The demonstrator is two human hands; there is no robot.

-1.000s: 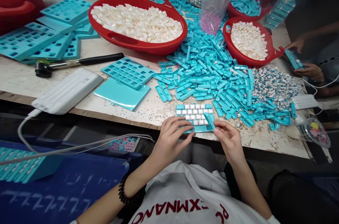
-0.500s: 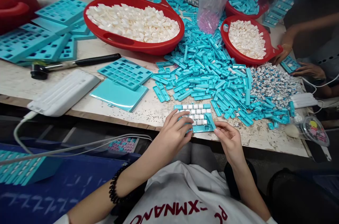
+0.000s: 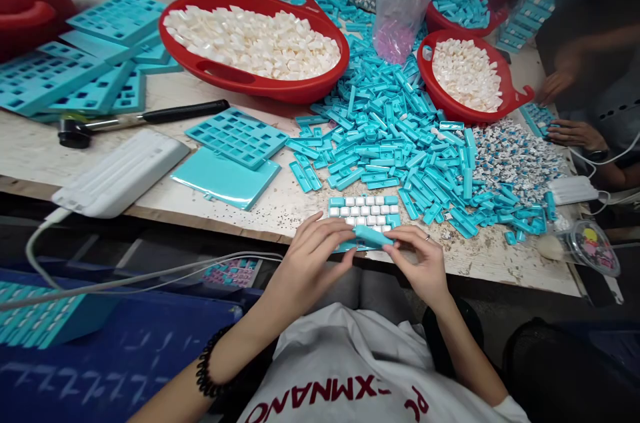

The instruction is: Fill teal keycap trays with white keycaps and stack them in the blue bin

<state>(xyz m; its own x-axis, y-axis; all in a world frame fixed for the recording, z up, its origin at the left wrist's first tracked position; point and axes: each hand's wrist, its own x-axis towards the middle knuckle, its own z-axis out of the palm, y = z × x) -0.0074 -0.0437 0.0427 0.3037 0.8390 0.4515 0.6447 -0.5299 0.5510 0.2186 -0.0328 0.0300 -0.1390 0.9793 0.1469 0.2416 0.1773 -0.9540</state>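
Observation:
A small keyboard-like piece [image 3: 363, 201] with white and turquoise keys lies at the table's front edge. Above its lower part, a long turquoise bar [image 3: 373, 236] is pinched at its right end by my right hand [image 3: 420, 263]. My left hand [image 3: 310, 259] has its fingertips at the bar's left end, with the thumb below. The two hands cover the piece's lower corners. Just behind it spreads a heap of loose turquoise bars [image 3: 380, 143].
Red baskets [image 3: 230, 83] of white caps stand behind. A hammer [image 3: 165, 114], turquoise plates [image 3: 225, 176] and a white power strip [image 3: 120, 173] lie left. At right, another person's hand [image 3: 577, 135] touches a turquoise piece [image 3: 537, 119].
The turquoise bar has moved left from the piece's right side and turned nearly level. My right hand moved left with it; my left hand's fingers came to its other end.

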